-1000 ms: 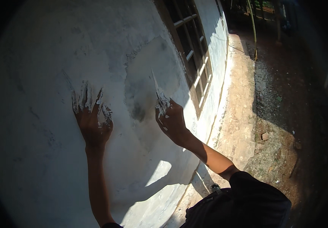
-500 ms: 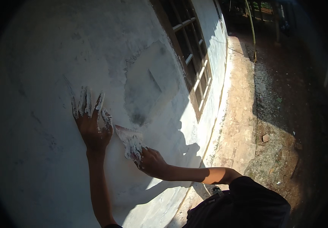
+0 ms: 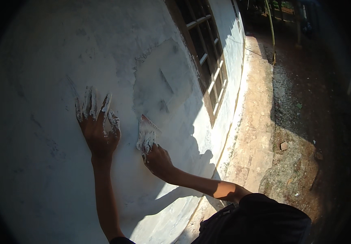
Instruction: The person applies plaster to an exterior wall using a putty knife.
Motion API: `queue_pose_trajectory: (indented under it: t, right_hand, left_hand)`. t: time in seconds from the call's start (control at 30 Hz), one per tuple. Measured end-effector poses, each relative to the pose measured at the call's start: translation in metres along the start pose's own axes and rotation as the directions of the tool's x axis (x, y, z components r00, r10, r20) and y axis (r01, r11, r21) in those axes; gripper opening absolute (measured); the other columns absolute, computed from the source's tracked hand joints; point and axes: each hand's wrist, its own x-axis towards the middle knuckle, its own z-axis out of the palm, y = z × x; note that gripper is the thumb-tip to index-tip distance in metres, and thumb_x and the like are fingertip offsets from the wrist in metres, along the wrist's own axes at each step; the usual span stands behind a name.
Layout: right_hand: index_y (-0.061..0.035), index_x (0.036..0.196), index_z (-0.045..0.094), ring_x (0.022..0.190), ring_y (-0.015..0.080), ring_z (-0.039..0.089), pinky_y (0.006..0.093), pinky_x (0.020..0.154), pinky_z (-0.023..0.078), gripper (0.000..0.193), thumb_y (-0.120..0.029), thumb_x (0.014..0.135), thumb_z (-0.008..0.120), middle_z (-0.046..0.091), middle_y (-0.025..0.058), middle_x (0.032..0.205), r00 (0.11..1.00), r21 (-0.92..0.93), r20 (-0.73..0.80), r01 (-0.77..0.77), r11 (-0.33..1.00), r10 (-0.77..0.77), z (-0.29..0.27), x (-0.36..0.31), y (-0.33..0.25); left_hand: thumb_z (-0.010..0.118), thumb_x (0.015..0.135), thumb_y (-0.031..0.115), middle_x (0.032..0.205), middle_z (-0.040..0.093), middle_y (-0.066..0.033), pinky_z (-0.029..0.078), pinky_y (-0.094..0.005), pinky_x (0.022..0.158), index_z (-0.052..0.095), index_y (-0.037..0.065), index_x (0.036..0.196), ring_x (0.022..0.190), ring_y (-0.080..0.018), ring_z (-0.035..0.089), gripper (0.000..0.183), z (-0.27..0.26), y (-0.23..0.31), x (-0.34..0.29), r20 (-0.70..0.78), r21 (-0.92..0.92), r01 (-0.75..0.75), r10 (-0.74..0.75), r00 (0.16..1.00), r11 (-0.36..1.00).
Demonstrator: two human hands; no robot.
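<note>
Scraper [image 3: 148, 131] position: up and rightward on the white wall [image 3: 41, 171] versus half a second ago, when it sat lower, just below your left hand. Your right hand [image 3: 157, 159] grips its handle, blade flat against the plaster beside the greyer patch [image 3: 163, 85]. Your left hand [image 3: 97, 124] has not moved: open, fingers spread, palm pressed on the wall, holding nothing. Handle hidden inside your fist and under caked white filler; blade edge hard to make out. Barred window [image 3: 206, 69] to the right, paved strip [image 3: 252, 134] and dirt ground [image 3: 301, 162] beyond.
</note>
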Motion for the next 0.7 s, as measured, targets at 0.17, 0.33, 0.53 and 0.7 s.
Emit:
queue_pose_trajectory:
  t: [0.17, 0.33, 0.53, 0.7]
  right_hand:
    - [0.0050, 0.079, 0.057, 0.068, 0.0336, 0.060, 0.0398, 0.060, 0.050, 0.009, -0.002, 0.074, 0.058, 0.056, 0.0196, 0.081, 0.981, 0.363, -0.187, 0.019, 0.932, 0.053, -0.041, -0.004, 0.001]
    - [0.0065, 0.075, 0.057, 0.067, 0.0339, 0.058, 0.0391, 0.060, 0.051, 0.011, -0.005, 0.075, 0.058, 0.055, 0.0208, 0.079, 0.982, 0.170, -0.183, -0.024, 0.985, 0.056, -0.019, 0.017, 0.004]
    - [0.0061, 0.072, 0.057, 0.069, 0.0335, 0.058, 0.0397, 0.061, 0.051, 0.015, -0.009, 0.074, 0.059, 0.053, 0.0212, 0.075, 0.989, -0.074, 0.100, 0.121, 0.990, -0.113, 0.007, -0.021, -0.008]
    - [-0.0009, 0.088, 0.061, 0.078, 0.0332, 0.062, 0.0377, 0.064, 0.051, 0.014, 0.000, 0.074, 0.059, 0.059, 0.0174, 0.088, 0.980, 0.369, -0.152, -0.064, 0.927, 0.128, -0.048, -0.016, 0.010]
  left_hand:
    - [0.048, 0.081, 0.015, 0.121, 0.054, -0.0188, 0.024, -0.0504, 0.106, 0.061, 0.003, 0.110, 0.118, -0.0331, 0.047, 0.033, -0.003, -0.002, 0.001, -0.029, -0.010, -0.008, 0.008, 1.000, 1.000]
    - [0.048, 0.082, 0.015, 0.123, 0.052, -0.0175, 0.023, -0.0509, 0.106, 0.061, 0.004, 0.110, 0.120, -0.0322, 0.045, 0.033, -0.001, 0.000, -0.002, -0.009, -0.020, 0.026, -0.027, 1.000, 0.999]
    - [0.047, 0.082, 0.013, 0.124, 0.052, -0.0175, 0.023, -0.0511, 0.106, 0.061, 0.004, 0.110, 0.120, -0.0321, 0.045, 0.033, 0.001, -0.004, -0.004, -0.003, -0.005, 0.012, -0.012, 1.000, 1.000]
    - [0.047, 0.083, 0.015, 0.122, 0.053, -0.0178, 0.024, -0.0513, 0.105, 0.061, 0.004, 0.109, 0.119, -0.0324, 0.046, 0.032, 0.001, 0.001, 0.002, -0.010, 0.015, -0.005, 0.005, 1.000, 1.000]
